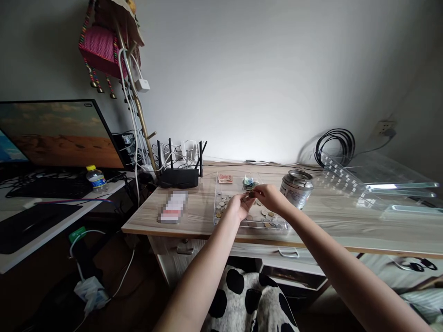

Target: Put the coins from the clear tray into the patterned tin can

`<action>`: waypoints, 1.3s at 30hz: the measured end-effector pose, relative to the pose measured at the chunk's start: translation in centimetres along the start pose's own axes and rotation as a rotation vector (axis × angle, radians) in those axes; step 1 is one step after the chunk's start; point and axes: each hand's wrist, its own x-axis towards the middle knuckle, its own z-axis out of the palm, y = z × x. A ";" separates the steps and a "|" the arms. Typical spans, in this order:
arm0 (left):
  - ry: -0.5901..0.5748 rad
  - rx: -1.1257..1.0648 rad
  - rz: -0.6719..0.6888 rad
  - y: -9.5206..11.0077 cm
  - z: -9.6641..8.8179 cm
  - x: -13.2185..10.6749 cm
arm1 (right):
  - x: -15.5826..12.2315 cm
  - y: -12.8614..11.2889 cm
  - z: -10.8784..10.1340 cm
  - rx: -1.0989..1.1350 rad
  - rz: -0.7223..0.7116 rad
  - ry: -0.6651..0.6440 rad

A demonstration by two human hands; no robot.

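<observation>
Over a clear plastic tray [215,208], my two hands meet at the fingertips. My left hand [239,206] is turned partly palm up, its fingers curled around what look like coins. My right hand [272,197] is closed in a pinch on a small dark coin [251,194] beside the left fingers. Silver coins [223,204] lie scattered in the tray, with a few gold-coloured coins [218,215] at its left side. Toward the tray's back are a reddish banknote [225,178] and crumpled green-blue banknotes [248,181]. A silver can [296,189] stands just right of the tray.
A black router [179,177] and a blurred phone-like object [173,206] sit left on the desk [200,221]. Clear plastic panels [394,184] and coiled black cable [335,146] occupy the right. A monitor [62,133] and bottle [97,179] stand on the left desk.
</observation>
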 end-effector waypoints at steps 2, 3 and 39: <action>-0.016 0.023 0.030 -0.1 0.0 0.0 | 0.0 -0.2 0.2 -0.020 0.032 -0.008; -0.011 0.026 0.046 -0.1 0.0 0.0 | 0.0 -0.4 0.4 -0.039 0.057 0.000; 0.066 0.165 0.029 -0.1 0.8 -1.2 | 0.9 10.5 -10.5 -0.282 0.431 0.069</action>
